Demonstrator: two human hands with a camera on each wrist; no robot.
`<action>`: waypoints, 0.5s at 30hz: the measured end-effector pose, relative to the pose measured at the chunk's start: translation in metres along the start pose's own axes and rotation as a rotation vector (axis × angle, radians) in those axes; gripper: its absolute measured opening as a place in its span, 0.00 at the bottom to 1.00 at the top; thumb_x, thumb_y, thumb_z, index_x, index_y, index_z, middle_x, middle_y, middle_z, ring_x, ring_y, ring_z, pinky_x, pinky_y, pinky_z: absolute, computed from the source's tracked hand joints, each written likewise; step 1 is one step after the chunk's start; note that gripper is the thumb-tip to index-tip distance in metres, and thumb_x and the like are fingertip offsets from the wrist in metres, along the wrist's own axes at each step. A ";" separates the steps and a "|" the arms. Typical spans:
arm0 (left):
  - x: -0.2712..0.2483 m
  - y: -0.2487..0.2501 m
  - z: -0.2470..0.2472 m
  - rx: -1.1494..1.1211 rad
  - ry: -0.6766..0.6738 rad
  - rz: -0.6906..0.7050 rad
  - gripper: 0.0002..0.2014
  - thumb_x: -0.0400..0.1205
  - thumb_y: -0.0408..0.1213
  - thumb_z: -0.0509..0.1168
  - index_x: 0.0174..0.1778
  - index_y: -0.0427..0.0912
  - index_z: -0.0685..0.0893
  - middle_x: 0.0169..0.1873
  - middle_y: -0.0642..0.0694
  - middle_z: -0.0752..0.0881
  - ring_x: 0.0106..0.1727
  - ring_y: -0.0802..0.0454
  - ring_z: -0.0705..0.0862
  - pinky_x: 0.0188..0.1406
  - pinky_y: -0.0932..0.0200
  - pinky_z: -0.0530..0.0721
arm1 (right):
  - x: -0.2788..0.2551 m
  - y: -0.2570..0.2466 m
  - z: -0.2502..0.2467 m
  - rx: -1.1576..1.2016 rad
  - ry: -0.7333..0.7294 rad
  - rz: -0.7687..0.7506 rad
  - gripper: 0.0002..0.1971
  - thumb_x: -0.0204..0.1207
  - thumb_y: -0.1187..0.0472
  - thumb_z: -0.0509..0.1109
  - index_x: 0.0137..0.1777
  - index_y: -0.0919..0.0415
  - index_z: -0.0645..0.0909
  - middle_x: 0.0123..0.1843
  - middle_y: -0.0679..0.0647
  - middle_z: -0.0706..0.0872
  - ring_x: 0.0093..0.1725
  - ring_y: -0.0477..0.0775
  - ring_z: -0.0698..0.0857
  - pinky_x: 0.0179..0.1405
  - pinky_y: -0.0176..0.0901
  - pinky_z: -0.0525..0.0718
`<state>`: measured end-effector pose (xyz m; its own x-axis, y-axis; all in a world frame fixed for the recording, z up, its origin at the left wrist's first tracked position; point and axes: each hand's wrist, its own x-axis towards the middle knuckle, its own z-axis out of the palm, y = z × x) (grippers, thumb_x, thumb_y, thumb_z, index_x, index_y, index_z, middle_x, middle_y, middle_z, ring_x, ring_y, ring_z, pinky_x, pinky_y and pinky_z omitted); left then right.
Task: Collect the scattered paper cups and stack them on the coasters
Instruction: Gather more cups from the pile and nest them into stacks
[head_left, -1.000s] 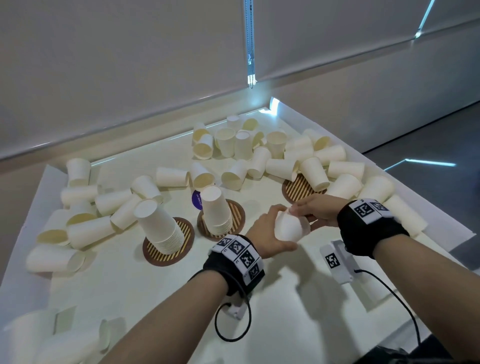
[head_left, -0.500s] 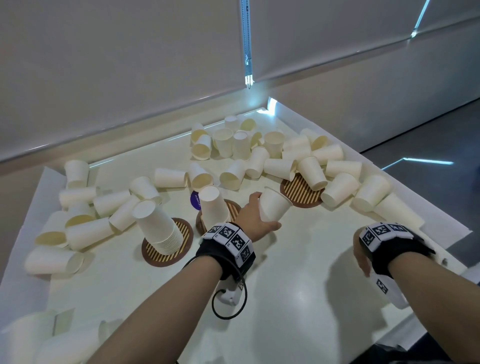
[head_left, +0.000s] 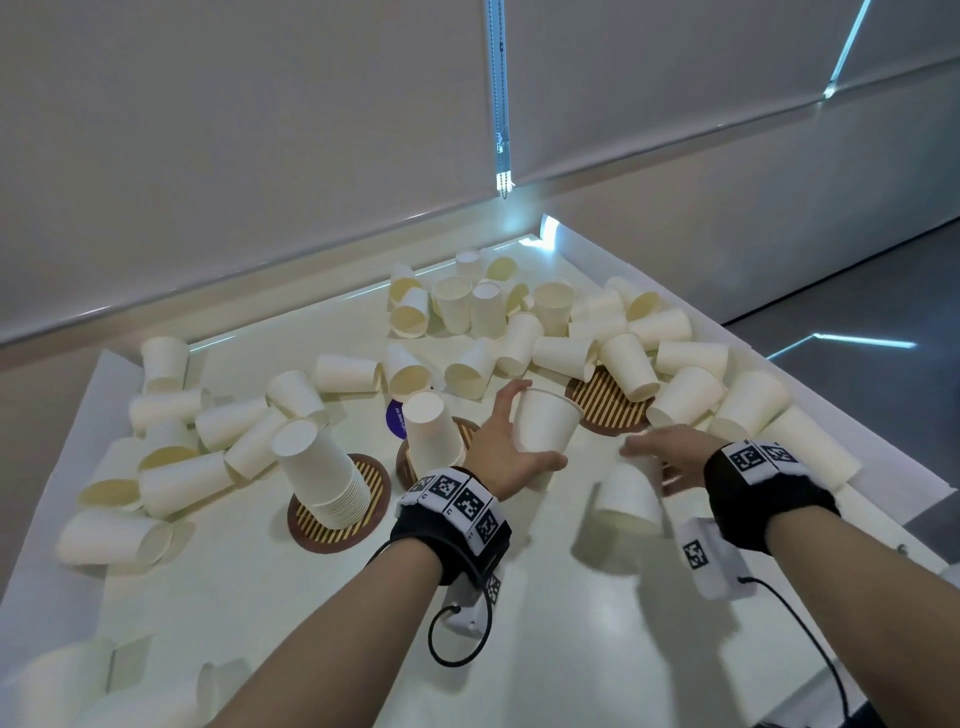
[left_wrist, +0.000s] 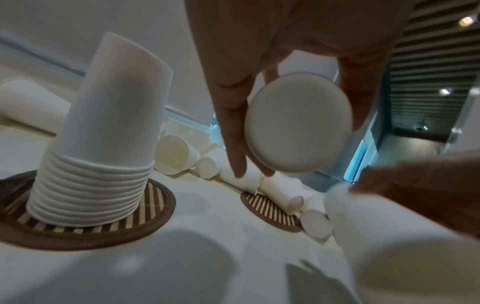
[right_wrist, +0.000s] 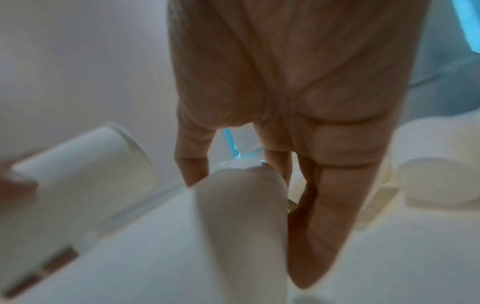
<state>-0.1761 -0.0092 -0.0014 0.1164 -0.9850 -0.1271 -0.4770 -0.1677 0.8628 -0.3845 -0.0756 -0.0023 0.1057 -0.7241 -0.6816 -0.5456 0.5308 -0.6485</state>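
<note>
My left hand (head_left: 537, 426) grips a white paper cup (head_left: 558, 415), mouth up and tilted, in the air between the middle and right coasters. The left wrist view shows its round base (left_wrist: 298, 127) between my fingers (left_wrist: 233, 133). My right hand (head_left: 649, 467) holds a second, blurred cup (head_left: 628, 501) just right of it, mouth towards me; it also appears as the cup (right_wrist: 241, 226) under my fingers. A tall cup stack (head_left: 322, 473) stands on the left coaster (head_left: 374, 483), a shorter stack (head_left: 434, 434) on the middle coaster (head_left: 467, 431). The right coaster (head_left: 602, 410) has a loose cup lying across it.
Many loose cups (head_left: 467, 312) lie scattered along the far and left parts of the white table (head_left: 363, 597), more at the right edge (head_left: 753, 405). A small purple disc (head_left: 396, 415) lies behind the middle stack. Wrist bands and cables hang from both arms.
A second ago both hands held one cup. The right hand then drew back to the table's near edge and has come forward again holding a second cup; the left keeps the first.
</note>
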 end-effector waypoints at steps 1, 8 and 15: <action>0.000 0.002 -0.002 -0.030 0.054 0.000 0.43 0.66 0.39 0.78 0.72 0.60 0.61 0.41 0.49 0.80 0.45 0.46 0.82 0.49 0.47 0.87 | -0.002 -0.006 0.004 0.129 -0.028 -0.040 0.15 0.75 0.61 0.70 0.59 0.63 0.74 0.48 0.58 0.82 0.45 0.56 0.82 0.38 0.46 0.82; 0.000 0.005 -0.024 -0.287 0.348 -0.026 0.33 0.67 0.40 0.79 0.61 0.48 0.66 0.46 0.51 0.80 0.45 0.56 0.82 0.38 0.65 0.81 | 0.005 -0.021 0.020 0.684 -0.101 -0.123 0.11 0.77 0.57 0.67 0.53 0.63 0.74 0.48 0.62 0.77 0.41 0.58 0.79 0.32 0.49 0.86; 0.000 0.005 -0.015 -0.239 0.342 -0.067 0.20 0.81 0.56 0.60 0.51 0.40 0.77 0.39 0.51 0.82 0.46 0.50 0.81 0.40 0.64 0.74 | -0.003 -0.038 0.046 0.753 -0.305 -0.161 0.16 0.80 0.57 0.63 0.63 0.65 0.74 0.54 0.64 0.77 0.44 0.63 0.85 0.35 0.46 0.91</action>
<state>-0.1653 -0.0092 0.0102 0.4423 -0.8954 -0.0516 -0.2473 -0.1771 0.9526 -0.3258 -0.0727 0.0086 0.4147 -0.7227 -0.5529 0.1871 0.6624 -0.7254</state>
